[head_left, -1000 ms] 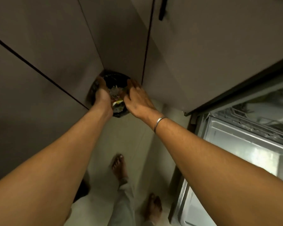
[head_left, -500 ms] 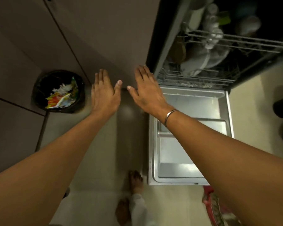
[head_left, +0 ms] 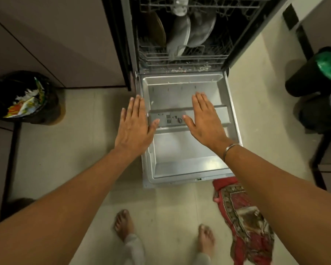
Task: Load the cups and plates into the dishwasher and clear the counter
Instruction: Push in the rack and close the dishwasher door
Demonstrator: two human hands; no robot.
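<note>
The dishwasher stands open, its steel door (head_left: 180, 150) folded down flat toward me. The lower rack (head_left: 180, 56) holds grey plates (head_left: 182, 33) standing on edge and a brown dish (head_left: 157, 29) at the left. My left hand (head_left: 135, 127) hovers flat with straight fingers over the door's left edge. My right hand (head_left: 204, 117), a metal bangle on its wrist, is spread flat above the detergent panel (head_left: 170, 119) in the door's middle. Both hands hold nothing.
A black bin (head_left: 25, 98) with wrappers stands on the floor at the left by brown cabinet fronts. A black bin with a green liner (head_left: 321, 71) stands at the right. A red patterned cloth (head_left: 243, 217) lies on the floor by the door's near corner. My bare feet are below.
My hands left the left bin and swung right with my view. Both now hover open over the lowered dishwasher door, which fills the middle of the view.
</note>
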